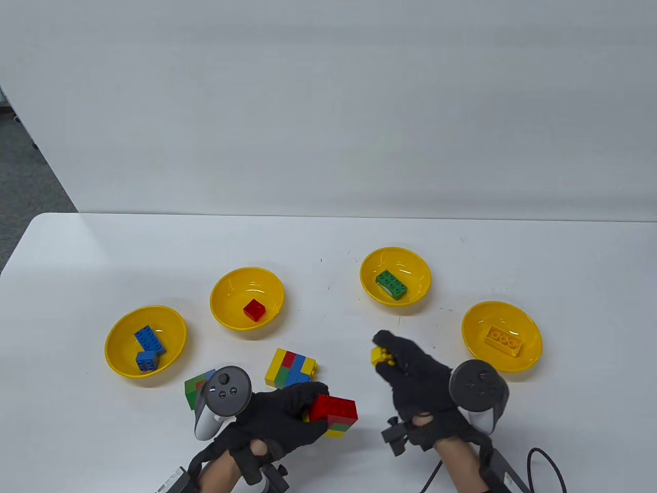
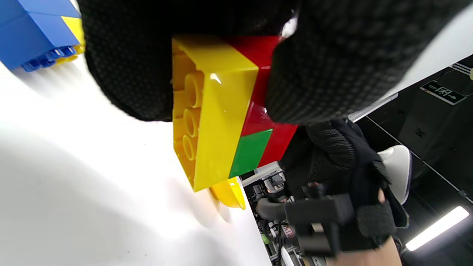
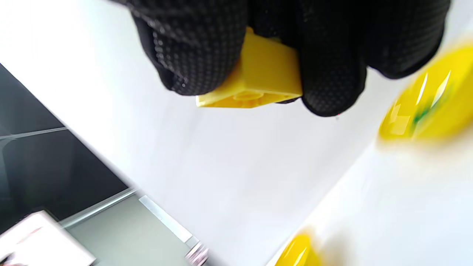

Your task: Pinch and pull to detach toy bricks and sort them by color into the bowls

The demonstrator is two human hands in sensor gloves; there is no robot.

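Note:
My left hand (image 1: pixel 292 411) grips a stack of red, green and yellow bricks (image 1: pixel 334 415) near the table's front edge; the left wrist view shows that stack (image 2: pixel 225 111) with its yellow underside up close. My right hand (image 1: pixel 405 367) pinches a small yellow brick (image 1: pixel 382 356), detached, held between thumb and fingers (image 3: pixel 332 74) above the table. Four yellow bowls stand in an arc: one with blue bricks (image 1: pixel 146 341), one with a red brick (image 1: pixel 247 304), one with a green brick (image 1: pixel 395 276), one with a yellow brick (image 1: pixel 502 336).
A second multicoloured brick block (image 1: pixel 290 368) lies on the table between my hands. A smaller green and red block (image 1: pixel 196 389) sits partly hidden behind the left tracker. The table's far edge runs across the middle of the table view.

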